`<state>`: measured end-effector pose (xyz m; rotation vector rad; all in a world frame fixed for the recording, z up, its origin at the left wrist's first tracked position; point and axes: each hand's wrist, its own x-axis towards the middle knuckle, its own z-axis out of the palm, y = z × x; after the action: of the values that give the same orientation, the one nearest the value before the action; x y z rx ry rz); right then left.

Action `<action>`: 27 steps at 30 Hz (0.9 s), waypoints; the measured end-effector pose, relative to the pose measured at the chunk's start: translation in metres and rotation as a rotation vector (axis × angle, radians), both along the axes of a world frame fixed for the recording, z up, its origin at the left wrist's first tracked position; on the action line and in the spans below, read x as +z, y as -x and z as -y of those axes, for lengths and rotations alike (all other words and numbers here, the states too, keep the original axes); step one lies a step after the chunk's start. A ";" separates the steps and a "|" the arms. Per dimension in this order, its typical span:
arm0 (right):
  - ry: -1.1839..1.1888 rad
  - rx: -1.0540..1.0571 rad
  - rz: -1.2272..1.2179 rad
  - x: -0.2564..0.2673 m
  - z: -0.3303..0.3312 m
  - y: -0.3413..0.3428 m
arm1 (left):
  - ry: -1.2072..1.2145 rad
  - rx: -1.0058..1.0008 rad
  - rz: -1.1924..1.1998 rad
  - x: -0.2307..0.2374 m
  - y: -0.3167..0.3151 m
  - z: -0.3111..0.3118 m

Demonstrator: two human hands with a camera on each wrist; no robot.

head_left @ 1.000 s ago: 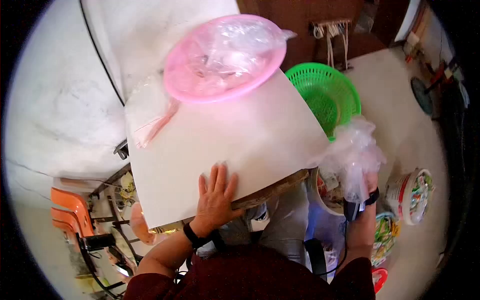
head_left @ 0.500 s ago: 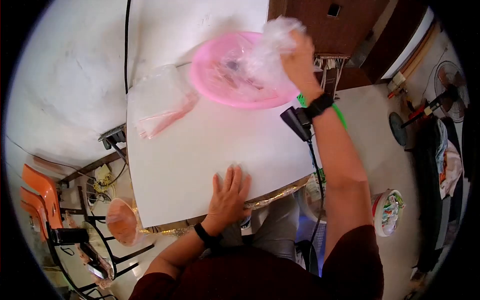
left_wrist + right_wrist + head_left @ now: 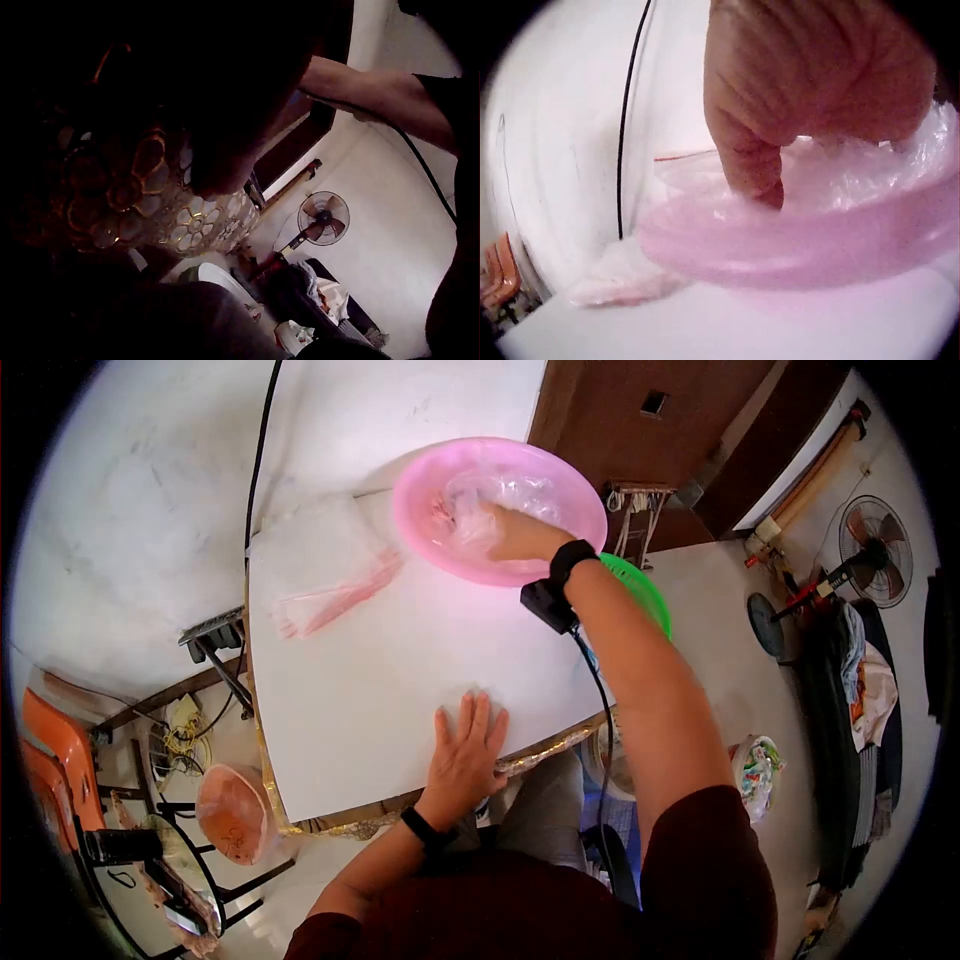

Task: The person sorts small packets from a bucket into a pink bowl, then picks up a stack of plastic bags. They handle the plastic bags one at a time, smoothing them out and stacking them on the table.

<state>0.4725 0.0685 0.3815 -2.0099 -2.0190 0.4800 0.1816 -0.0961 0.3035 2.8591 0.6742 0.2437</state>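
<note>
1. Right hand (image 3: 528,538) reaches over the near rim of the pink basin (image 3: 440,565), its fingers bent down into the clear plastic (image 3: 530,495). Plastic and rim hide the fingertips, so whether they pinch a fold or merely press on it, I cannot tell.

2. Left hand (image 3: 463,760) lies palm down, fingers spread, on the white tabletop (image 3: 400,680), on the body side of the basin and well apart from it; it holds nothing.

3. Judging by the reach, the step in hand is handling the loose plastic within the basin. From here, the move seems to call for a sure hold if the plastic is to be lifted, or loosened fingers if it is to be left; being thin, it may cling to the skin.

4. Clear plastic lies inside the basin, around and just beyond the right hand's fingers.

5. Left of the basin, a flat pinkish plastic bag (image 3: 340,595) rests on the tabletop; right of it, the green basket (image 3: 638,592) shows partly behind the right arm.
</note>
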 end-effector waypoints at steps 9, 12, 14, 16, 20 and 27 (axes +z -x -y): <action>-0.602 -0.085 -0.041 0.067 0.105 -0.001 | 0.007 0.035 -0.051 -0.002 -0.007 0.004; -0.573 -0.169 -0.193 0.061 0.187 0.009 | -0.074 0.057 -0.080 -0.011 -0.011 0.008; -0.401 -0.224 -0.277 0.043 0.248 0.007 | -0.075 0.066 -0.158 -0.012 -0.014 0.011; -0.238 -0.314 -0.267 0.007 0.299 -0.006 | -0.103 0.076 -0.188 -0.014 -0.017 0.015; 0.068 -0.425 -0.334 -0.094 0.375 -0.049 | -0.160 0.094 -0.246 -0.010 -0.027 0.020; 0.268 -0.412 -0.106 -0.292 0.398 -0.060 | -0.222 0.064 -0.187 -0.022 -0.031 0.021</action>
<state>0.5323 -0.3299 0.0896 -2.4166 -1.4847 0.7753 0.2124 -0.1175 0.2810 3.1039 0.8217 0.0640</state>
